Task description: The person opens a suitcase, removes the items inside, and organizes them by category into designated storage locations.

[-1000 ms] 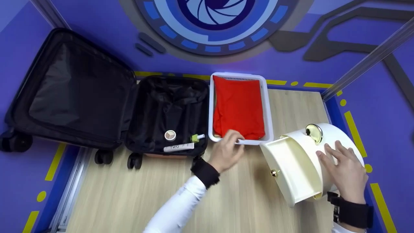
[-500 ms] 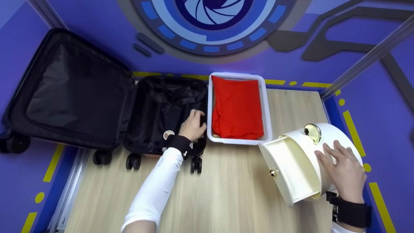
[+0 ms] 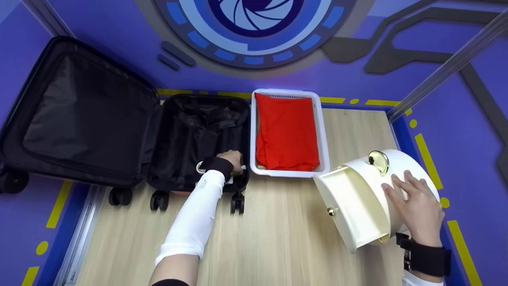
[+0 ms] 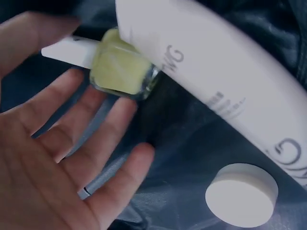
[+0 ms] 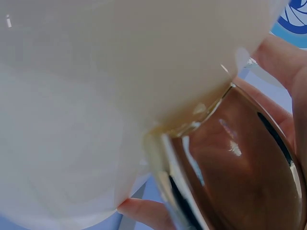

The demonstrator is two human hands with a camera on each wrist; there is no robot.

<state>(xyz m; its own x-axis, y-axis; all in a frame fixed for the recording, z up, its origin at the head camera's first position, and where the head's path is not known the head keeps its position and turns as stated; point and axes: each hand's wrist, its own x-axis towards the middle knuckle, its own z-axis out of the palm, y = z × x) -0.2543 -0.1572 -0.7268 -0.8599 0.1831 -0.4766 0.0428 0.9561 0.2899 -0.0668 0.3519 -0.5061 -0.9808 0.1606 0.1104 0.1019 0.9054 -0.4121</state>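
Observation:
In the left wrist view my left hand [image 4: 72, 158] has its fingers loosely spread beside a nail polish bottle [image 4: 117, 67] with yellow-green body and white cap; the thumb is over the cap. A white squeeze tube [image 4: 206, 72] and a small round compact [image 4: 242, 196] lie close by on the black lining of the suitcase [image 3: 198, 147]. In the head view my left hand [image 3: 232, 159] hides most of the bottle. Far right, my right hand [image 3: 420, 206] rests with spread fingers on a cream rounded box [image 3: 408, 171], whose drawer [image 3: 349, 214] is pulled out. A gold fitting [image 5: 240, 158] shows near its palm.
The suitcase lid [image 3: 91, 119] stands open on the left. Right of the suitcase is a white basket [image 3: 323, 147] holding folded red cloth [image 3: 287, 135]. All sit on a wooden tabletop [image 3: 278, 238] before purple-blue walls [image 3: 119, 24].
My left hand moves from the front of the basket left into the suitcase, then lowers toward the bottle. My right hand and the cream box stay in place.

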